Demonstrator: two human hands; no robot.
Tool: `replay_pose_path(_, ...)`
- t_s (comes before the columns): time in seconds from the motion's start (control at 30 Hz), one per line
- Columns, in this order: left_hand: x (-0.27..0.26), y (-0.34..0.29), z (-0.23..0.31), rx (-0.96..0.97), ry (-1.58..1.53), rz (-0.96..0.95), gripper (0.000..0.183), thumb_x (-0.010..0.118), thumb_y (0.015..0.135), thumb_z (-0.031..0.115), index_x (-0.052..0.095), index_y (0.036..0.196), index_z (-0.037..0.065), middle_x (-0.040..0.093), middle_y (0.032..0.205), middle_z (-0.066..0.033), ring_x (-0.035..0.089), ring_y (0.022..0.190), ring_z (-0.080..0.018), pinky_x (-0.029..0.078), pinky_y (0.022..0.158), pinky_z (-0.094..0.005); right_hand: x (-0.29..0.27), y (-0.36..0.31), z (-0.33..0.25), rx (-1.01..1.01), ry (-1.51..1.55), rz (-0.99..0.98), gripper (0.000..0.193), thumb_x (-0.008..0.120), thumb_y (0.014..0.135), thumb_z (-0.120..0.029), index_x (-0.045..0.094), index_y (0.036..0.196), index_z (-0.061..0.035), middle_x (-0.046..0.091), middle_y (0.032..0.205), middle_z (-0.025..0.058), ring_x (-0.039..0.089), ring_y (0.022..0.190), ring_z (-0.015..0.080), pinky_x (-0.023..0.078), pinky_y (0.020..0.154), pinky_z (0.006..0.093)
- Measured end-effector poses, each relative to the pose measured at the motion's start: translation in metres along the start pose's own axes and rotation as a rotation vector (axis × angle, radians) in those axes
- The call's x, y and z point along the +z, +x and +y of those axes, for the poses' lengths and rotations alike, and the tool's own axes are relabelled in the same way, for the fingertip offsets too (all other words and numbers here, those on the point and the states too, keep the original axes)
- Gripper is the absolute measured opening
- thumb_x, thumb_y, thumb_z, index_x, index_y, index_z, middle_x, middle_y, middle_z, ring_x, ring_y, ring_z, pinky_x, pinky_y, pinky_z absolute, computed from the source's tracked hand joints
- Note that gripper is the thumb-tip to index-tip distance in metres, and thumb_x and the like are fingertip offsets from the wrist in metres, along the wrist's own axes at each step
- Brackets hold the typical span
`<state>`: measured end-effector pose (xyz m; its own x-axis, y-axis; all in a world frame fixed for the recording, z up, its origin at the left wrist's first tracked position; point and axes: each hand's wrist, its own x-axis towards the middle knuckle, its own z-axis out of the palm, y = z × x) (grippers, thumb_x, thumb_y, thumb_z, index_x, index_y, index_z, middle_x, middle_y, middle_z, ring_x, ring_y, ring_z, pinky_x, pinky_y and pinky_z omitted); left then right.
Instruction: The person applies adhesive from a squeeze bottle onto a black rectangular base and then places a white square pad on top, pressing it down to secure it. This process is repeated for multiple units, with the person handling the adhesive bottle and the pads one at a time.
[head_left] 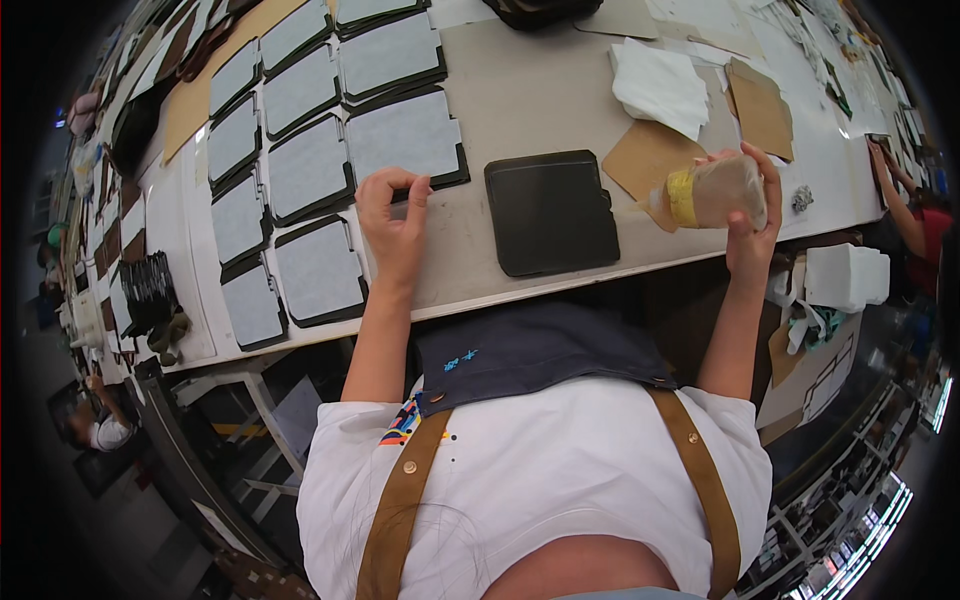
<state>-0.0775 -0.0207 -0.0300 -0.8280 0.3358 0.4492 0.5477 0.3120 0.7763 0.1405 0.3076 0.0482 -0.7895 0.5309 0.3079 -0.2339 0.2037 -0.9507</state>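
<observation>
My right hand (pixel 752 205) grips a translucent plastic bottle (pixel 728 192) with a yellow band near its narrower end. The bottle is tipped on its side above the right part of the table, that end pointing left. Below and left of it a flat black rectangular panel (pixel 552 213) lies near the front edge, with small notches on its right side. My left hand (pixel 395 215) is closed, fingers curled and thumb against the forefinger, with nothing showing in it. It is beside rows of black-edged panels faced with pale grey sheets (pixel 405 135).
Brown card pieces (pixel 645 160) and a stack of white sheets (pixel 660 85) lie at the right of the table (pixel 530 90). A dark bundle (pixel 150 290) is at the far left. Other people work at both sides; a person in red (pixel 930 235) is at the right.
</observation>
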Motion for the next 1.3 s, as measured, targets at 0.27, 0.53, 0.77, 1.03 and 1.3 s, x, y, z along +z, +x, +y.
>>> replay_pose_path(0.27,-0.001,-0.001,-0.002,0.018,0.034,-0.015,0.012,0.070,0.093,0.012,0.063,0.086,0.005,0.065,0.085,-0.0018,0.056,0.090,-0.0158,0.041,0.087,-0.0300,-0.004,-0.011,0.000,0.024,-0.024,-0.031,0.091,0.080,0.079,-0.053,0.042,0.142,0.0004,0.060,0.122,0.0189,0.062,0.114,0.0341,0.048,0.102,0.0484)
replay_pose_path(0.53,-0.002,-0.001,-0.003,0.029,0.022,-0.017,0.012,0.070,0.093,0.011,0.063,0.087,0.005,0.064,0.086,-0.0023,0.057,0.087,-0.0147,0.042,0.086,-0.0294,0.003,-0.009,0.004,0.038,-0.007,-0.032,0.091,0.081,0.079,-0.051,0.042,0.142,0.0006,0.060,0.121,0.0194,0.063,0.114,0.0339,0.049,0.102,0.0476)
replay_pose_path(0.77,0.000,-0.001,0.000,-0.020,-0.022,-0.001,0.016,0.074,0.088,0.014,0.060,0.081,0.009,0.063,0.085,-0.0014,0.056,0.087,-0.0208,0.039,0.089,-0.0344,0.000,-0.017,-0.002,0.080,-0.025,-0.036,0.090,0.080,0.079,-0.050,0.042,0.142,0.0007,0.061,0.119,0.0194,0.063,0.113,0.0330,0.050,0.101,0.0462)
replay_pose_path(1.03,-0.002,-0.002,-0.001,0.018,0.028,-0.018,0.013,0.070,0.094,0.012,0.062,0.087,0.005,0.064,0.085,-0.0026,0.058,0.084,-0.0140,0.043,0.084,-0.0284,-0.009,-0.052,-0.003,0.156,0.077,0.148,0.094,0.079,0.079,-0.054,0.040,0.145,-0.0002,0.058,0.128,0.0184,0.060,0.121,0.0310,0.049,0.103,0.0450)
replay_pose_path(1.3,-0.001,-0.002,0.000,0.039,0.016,-0.008,0.013,0.069,0.094,0.012,0.062,0.087,0.004,0.064,0.084,-0.0030,0.059,0.082,-0.0138,0.044,0.083,-0.0277,0.011,-0.117,-0.014,0.234,0.215,0.611,0.082,0.073,0.089,-0.046,0.035,0.147,-0.0023,0.049,0.140,0.0156,0.049,0.132,0.0297,0.041,0.110,0.0453)
